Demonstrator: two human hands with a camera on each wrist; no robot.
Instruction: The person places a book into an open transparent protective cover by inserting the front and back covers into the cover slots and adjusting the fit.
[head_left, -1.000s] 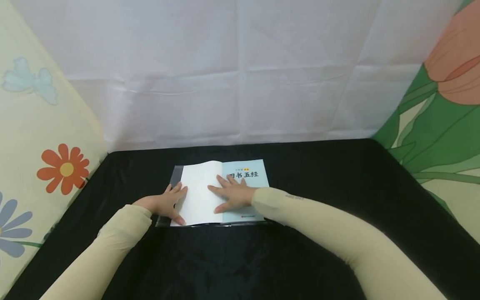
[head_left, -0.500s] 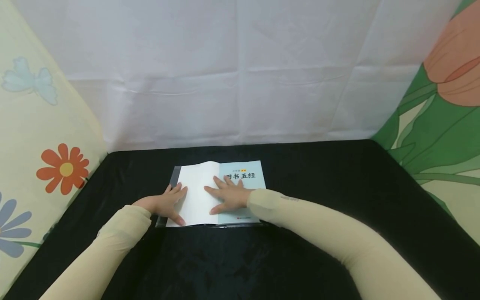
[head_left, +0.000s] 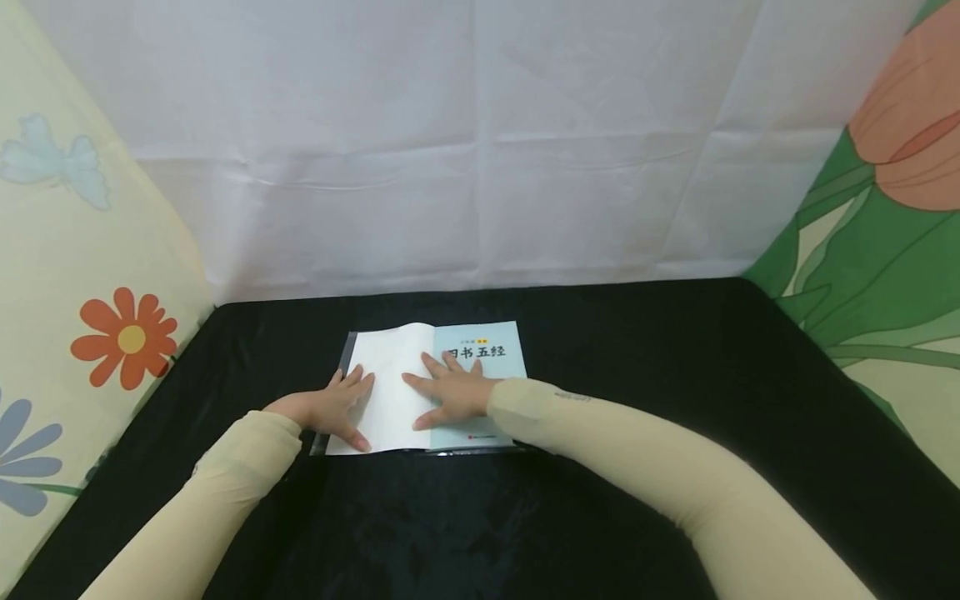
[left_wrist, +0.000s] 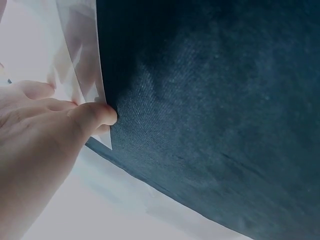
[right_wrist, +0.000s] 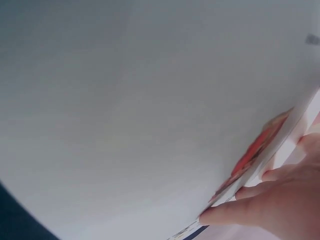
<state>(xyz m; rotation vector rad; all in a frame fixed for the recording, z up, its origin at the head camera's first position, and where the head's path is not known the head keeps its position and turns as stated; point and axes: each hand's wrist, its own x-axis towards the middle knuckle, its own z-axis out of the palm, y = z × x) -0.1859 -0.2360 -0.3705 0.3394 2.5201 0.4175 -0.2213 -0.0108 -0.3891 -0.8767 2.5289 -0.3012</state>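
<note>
fingers of both hands flat, released | right hand (head_left: 450,393) slid left on book (head_left: 420,392) | left hand (head_left: 337,408) unmoved

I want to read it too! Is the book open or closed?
Open. The book's white front cover lies turned flat to the left, the blue title page shows, and both hands, left and right, press it flat.

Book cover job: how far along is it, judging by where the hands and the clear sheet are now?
Done: the book lies opened on the clear plastic cover, its white inside cover turned out to the left. In hand: the left hand presses the white flap's outer edge and the right hand lies flat near the spine. Left: a strip of plastic shows past the left edge, seemingly not yet folded in; the right side is unclear.
</note>
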